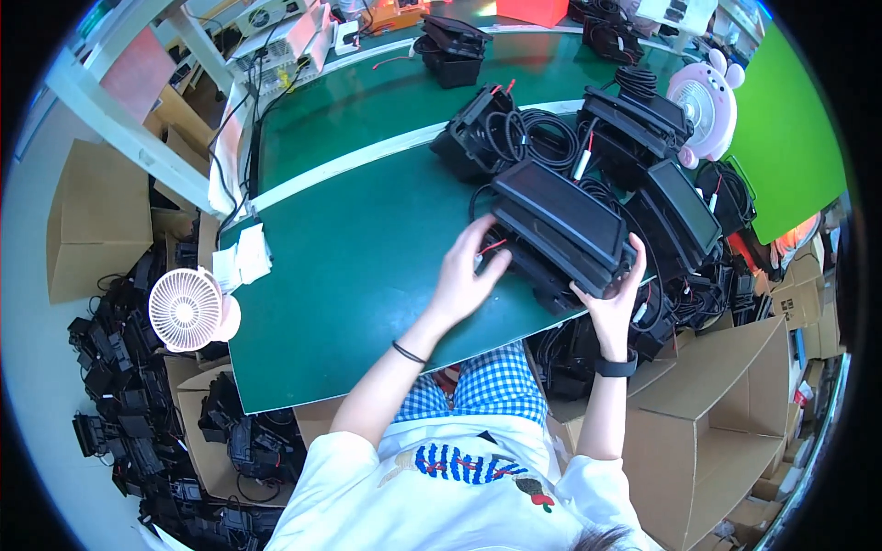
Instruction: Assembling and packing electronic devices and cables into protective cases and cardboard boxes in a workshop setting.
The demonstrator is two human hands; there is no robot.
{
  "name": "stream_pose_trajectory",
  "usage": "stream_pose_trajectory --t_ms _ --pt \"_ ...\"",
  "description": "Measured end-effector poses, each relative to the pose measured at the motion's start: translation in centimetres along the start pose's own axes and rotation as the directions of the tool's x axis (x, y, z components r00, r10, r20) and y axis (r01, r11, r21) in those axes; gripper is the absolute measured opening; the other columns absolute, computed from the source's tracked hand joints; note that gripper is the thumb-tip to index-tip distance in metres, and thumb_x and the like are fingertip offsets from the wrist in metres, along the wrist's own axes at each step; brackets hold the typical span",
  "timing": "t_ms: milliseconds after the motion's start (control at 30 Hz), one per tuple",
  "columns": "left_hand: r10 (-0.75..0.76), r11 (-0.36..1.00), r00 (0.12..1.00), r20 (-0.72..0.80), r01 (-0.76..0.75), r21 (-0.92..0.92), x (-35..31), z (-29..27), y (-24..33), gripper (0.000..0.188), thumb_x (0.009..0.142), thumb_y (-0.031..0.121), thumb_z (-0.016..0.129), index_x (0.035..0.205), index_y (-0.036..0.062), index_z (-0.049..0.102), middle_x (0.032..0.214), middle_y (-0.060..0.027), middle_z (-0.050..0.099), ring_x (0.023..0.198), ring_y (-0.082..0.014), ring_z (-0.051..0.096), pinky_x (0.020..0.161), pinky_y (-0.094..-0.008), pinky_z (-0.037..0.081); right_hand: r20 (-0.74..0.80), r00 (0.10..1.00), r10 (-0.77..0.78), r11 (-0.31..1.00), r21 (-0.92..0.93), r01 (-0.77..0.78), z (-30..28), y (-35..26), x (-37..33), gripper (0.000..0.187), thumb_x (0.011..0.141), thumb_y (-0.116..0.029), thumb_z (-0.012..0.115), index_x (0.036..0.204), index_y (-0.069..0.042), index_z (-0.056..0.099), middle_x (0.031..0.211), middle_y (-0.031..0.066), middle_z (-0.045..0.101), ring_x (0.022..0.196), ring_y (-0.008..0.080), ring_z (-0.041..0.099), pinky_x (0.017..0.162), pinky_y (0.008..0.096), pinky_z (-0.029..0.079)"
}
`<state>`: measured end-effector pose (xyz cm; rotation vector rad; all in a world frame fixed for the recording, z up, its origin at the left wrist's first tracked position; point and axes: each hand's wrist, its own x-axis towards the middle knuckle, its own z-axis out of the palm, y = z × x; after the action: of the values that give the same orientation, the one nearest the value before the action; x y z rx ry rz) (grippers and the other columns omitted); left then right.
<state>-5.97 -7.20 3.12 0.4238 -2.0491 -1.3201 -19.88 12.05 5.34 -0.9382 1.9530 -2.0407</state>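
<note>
A black display unit with a flat dark screen is tilted over the right part of the green table. My right hand grips its right end, thumb below and fingers up along the side. At its left end is my left hand, fingers curled around the edge and thumb beside a short red wire. A black bracket-like lower part shows under the screen; its underside is hidden. Just behind lies a coiled black cable beside a black open housing.
More black units crowd the right side, near a pink animal-shaped fan. Another black unit stands at the back. A small round fan and white papers are at the left edge. An open cardboard box is at lower right.
</note>
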Motion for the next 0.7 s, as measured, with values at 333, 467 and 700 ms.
stream_pose_trajectory --t_ms 333,467,700 --pt "-0.062 0.994 0.953 -0.295 0.085 0.067 -12.8 -6.8 2.7 0.029 0.078 0.011 0.078 0.106 0.0111 0.07 0.123 -0.0147 0.049 0.119 -0.0319 0.051 0.095 -0.0392 0.046 0.246 0.968 -0.043 0.993 0.121 0.013 5.7 0.1 -3.6 0.122 0.049 -0.023 0.098 0.147 -0.013 0.025 0.132 0.0093 0.044 0.118 0.0238 0.053 0.099 0.0371 0.05" --pt "0.074 0.919 0.917 -0.393 0.09 0.384 -16.6 -10.3 2.7 0.025 0.074 0.012 0.082 0.099 0.0129 0.074 0.12 -0.0124 0.051 0.116 -0.029 0.052 0.092 -0.0382 0.047 0.26 0.962 -0.082 0.993 0.104 0.056 10.9 0.1 -2.1 0.087 0.066 -0.016 0.084 0.139 -0.005 0.038 0.121 0.0085 0.053 0.111 0.0212 0.055 0.096 0.034 0.047" --pt "0.113 0.895 0.854 -0.508 0.135 0.426 -20.5 -9.4 3.0 0.033 0.07 0.007 0.084 0.101 0.0132 0.073 0.12 -0.013 0.041 0.107 -0.0281 0.05 0.088 -0.037 0.046 0.423 0.821 0.384 0.887 0.077 -0.455 18.3 -2.3 0.8 0.069 0.096 -0.057 0.051 0.141 -0.006 0.044 0.132 0.0095 0.054 0.117 0.0168 0.05 0.1 0.0319 0.037"
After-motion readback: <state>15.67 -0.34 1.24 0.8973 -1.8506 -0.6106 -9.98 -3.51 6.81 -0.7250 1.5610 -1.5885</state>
